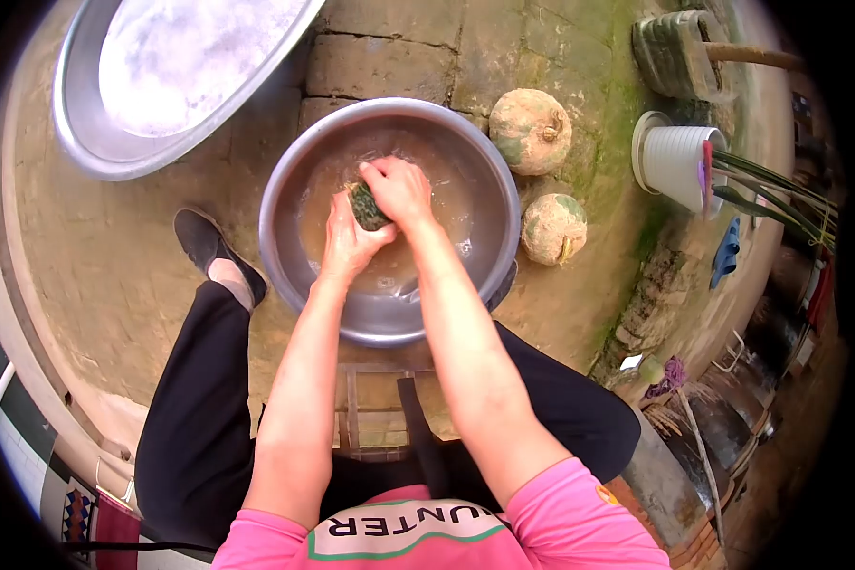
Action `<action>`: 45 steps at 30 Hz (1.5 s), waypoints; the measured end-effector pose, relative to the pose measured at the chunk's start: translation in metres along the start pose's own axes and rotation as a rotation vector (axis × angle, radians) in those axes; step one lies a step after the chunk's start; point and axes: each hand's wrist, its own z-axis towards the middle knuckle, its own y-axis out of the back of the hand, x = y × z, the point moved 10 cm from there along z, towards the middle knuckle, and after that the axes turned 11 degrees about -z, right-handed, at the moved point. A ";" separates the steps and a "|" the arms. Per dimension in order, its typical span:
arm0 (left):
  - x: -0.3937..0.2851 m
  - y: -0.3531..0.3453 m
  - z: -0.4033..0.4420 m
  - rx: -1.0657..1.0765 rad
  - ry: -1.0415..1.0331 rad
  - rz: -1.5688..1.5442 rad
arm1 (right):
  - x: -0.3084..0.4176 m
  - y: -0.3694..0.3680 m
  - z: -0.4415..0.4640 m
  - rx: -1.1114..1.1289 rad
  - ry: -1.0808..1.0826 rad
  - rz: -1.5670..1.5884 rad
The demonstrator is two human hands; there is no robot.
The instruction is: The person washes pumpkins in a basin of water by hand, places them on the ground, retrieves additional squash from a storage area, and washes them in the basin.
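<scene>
A dark green, mottled pumpkin (367, 208) is between my two hands, low inside a round metal basin (485, 256) of cloudy brownish water. My left hand (348, 240) cups it from the left and near side, thumb reaching along its lower edge. My right hand (401, 193) lies over its upper right side with the fingers curled onto it. Much of the pumpkin's surface is covered by the hands. Outside the basin, to the right, sit two dirt-coated green pumpkins, a farther one (530, 131) and a nearer one (555, 229).
A larger metal tub (73, 119) with whitish, bright contents stands at upper left. On the right are a white bucket (674, 166) holding long green stalks, a worn container with a wooden handle (679, 57), and a blue cloth (726, 253). Mossy paving (380, 62) surrounds the basin.
</scene>
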 end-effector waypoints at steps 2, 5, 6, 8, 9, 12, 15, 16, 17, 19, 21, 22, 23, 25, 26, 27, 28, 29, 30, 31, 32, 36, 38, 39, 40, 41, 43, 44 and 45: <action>0.004 0.000 -0.002 -0.053 -0.068 0.029 | -0.030 -0.029 0.020 0.203 -0.011 0.271; 0.001 -0.003 -0.010 -0.056 -0.100 0.071 | -0.038 -0.022 0.005 0.012 0.003 0.439; 0.002 -0.002 -0.013 -0.053 -0.088 0.041 | -0.029 -0.009 -0.014 -0.144 0.047 0.347; 0.020 -0.001 -0.018 -0.063 -0.189 -0.057 | 0.020 0.014 -0.080 -0.443 0.235 0.033; 0.031 -0.006 -0.020 -0.043 -0.231 0.069 | 0.036 0.012 -0.104 -0.454 0.270 -0.032; 0.040 -0.013 -0.027 -0.045 -0.165 0.016 | 0.040 0.015 -0.110 -0.443 0.318 -0.115; 0.008 -0.014 -0.034 -0.095 -0.181 0.056 | 0.008 0.009 -0.052 -0.169 0.085 -0.062; -0.003 -0.013 -0.035 -0.112 -0.217 0.119 | -0.008 0.004 -0.029 -0.038 -0.036 -0.033; 0.007 -0.013 -0.033 -0.164 -0.213 0.136 | -0.042 -0.028 0.000 0.154 -0.114 0.281; 0.010 -0.012 -0.034 -0.147 -0.204 0.142 | -0.069 -0.066 0.010 0.414 -0.266 0.759; 0.014 -0.012 -0.038 -0.144 -0.202 0.126 | -0.046 -0.028 -0.010 0.023 -0.075 0.402; 0.019 -0.011 -0.042 -0.138 -0.197 0.121 | -0.021 -0.009 -0.038 -0.165 0.015 0.223; 0.025 -0.009 -0.044 -0.132 -0.192 0.121 | 0.010 0.007 -0.073 -0.342 0.134 0.030; 0.030 -0.019 -0.050 -0.015 -0.240 0.243 | 0.041 0.006 -0.119 -0.480 0.260 -0.177; 0.036 -0.022 -0.052 0.009 -0.224 0.233 | 0.036 0.002 -0.118 -0.445 0.256 -0.143; 0.029 -0.023 -0.053 -0.018 -0.274 0.267 | 0.030 0.003 -0.113 -0.414 0.253 -0.111; 0.019 -0.024 -0.052 -0.050 -0.327 0.298 | 0.027 0.006 -0.104 -0.387 0.256 -0.082; 0.008 -0.023 -0.053 -0.090 -0.374 0.330 | 0.011 0.001 -0.086 -0.277 0.126 -0.067; 0.009 -0.021 -0.054 -0.097 -0.307 0.267 | -0.002 -0.002 -0.065 -0.162 0.000 -0.051; 0.009 -0.018 -0.056 -0.106 -0.243 0.204 | -0.015 -0.006 -0.046 -0.051 -0.122 -0.035; 0.010 -0.014 -0.053 -0.118 -0.185 0.143 | -0.025 -0.010 -0.033 0.058 -0.241 -0.017; 0.006 -0.017 -0.048 -0.134 -0.257 0.164 | -0.058 -0.027 -0.013 0.199 -0.300 0.137; 0.010 -0.016 -0.049 -0.092 -0.214 0.135 | -0.073 -0.047 -0.008 0.248 -0.313 0.353; 0.012 -0.012 -0.049 -0.076 -0.192 0.126 | -0.071 -0.043 -0.012 0.186 -0.337 0.367; 0.011 -0.010 -0.048 -0.034 -0.165 0.143 | -0.064 -0.031 -0.021 0.131 -0.371 0.327; 0.011 -0.009 -0.045 0.011 -0.139 0.159 | -0.059 -0.018 -0.029 0.073 -0.407 0.288; 0.012 -0.007 -0.037 0.117 -0.063 0.152 | -0.062 -0.004 -0.040 -0.139 -0.431 0.218; 0.014 -0.005 -0.032 0.151 -0.005 0.081 | -0.062 0.000 -0.046 -0.212 -0.416 0.258; 0.008 -0.004 -0.027 0.187 0.054 0.008 | -0.064 0.006 -0.053 -0.286 -0.405 0.296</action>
